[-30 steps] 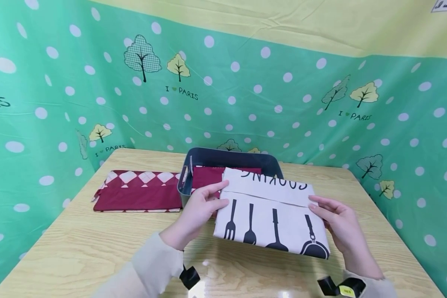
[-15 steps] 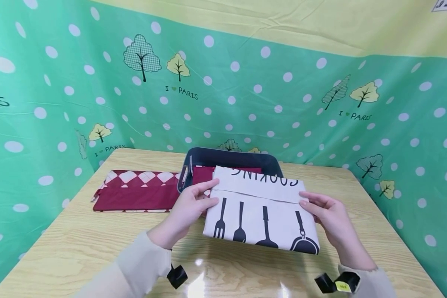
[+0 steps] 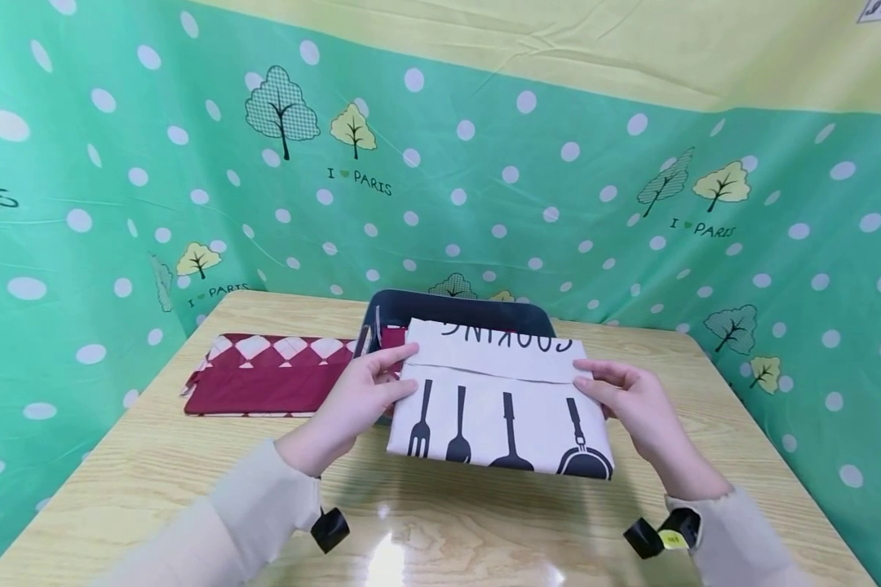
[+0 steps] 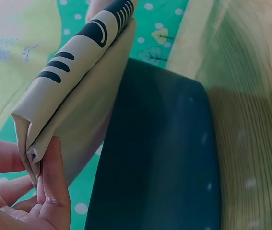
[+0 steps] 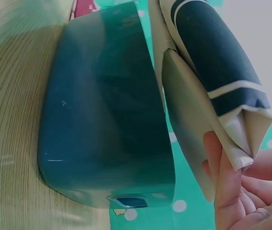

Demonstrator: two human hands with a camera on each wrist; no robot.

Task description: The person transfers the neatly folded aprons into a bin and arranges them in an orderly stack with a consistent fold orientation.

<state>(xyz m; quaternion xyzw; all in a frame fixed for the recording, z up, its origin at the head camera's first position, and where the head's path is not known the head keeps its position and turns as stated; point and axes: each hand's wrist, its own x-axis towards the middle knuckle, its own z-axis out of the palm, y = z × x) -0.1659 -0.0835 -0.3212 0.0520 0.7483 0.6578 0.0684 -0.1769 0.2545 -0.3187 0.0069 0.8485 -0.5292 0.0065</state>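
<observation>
A folded white cloth (image 3: 484, 412), printed with black kitchen utensils and the word COOKING upside down, is held up in front of a dark blue-grey plastic bin (image 3: 477, 310). My left hand (image 3: 352, 399) pinches its left edge between thumb and fingers, and my right hand (image 3: 639, 412) pinches the right edge. Both wrist views show the folded layers squeezed at the ends, above and beside the bin's outer wall (image 4: 159, 153). Inside the bin, a bit of maroon cloth (image 3: 392, 337) shows; the white cloth hides most of the opening.
Left of the bin, a folded maroon cloth (image 3: 264, 390) with white diamonds lies on the wooden table (image 3: 154, 489). Behind stands a green dotted curtain (image 3: 440, 196). A handle slot (image 5: 130, 201) shows in the bin's end wall in the right wrist view.
Both hands have carried the white cloth left and slightly up and away, so it covers more of the bin and the maroon cloth inside. The grip looks the same.
</observation>
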